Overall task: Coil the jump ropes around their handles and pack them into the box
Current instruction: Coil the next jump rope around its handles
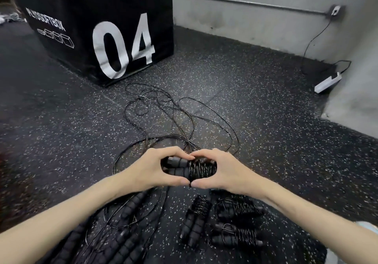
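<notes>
Two hands hold one pair of black handles (180,166) between them, low over the speckled floor (255,100). My left hand (151,169) curls round the bare end of the handles. My right hand (223,169) curls round the end with thin rope (201,170) wound on it. My thumbs touch under the handles and my pointing fingers meet on top. Loose rope (173,112) trails away toward the big black box (98,28). Three wound bundles (235,222) lie near my right arm.

Coiled ropes (229,222) lie right of, perhaps beside, uncoiled handles (122,233).
</notes>
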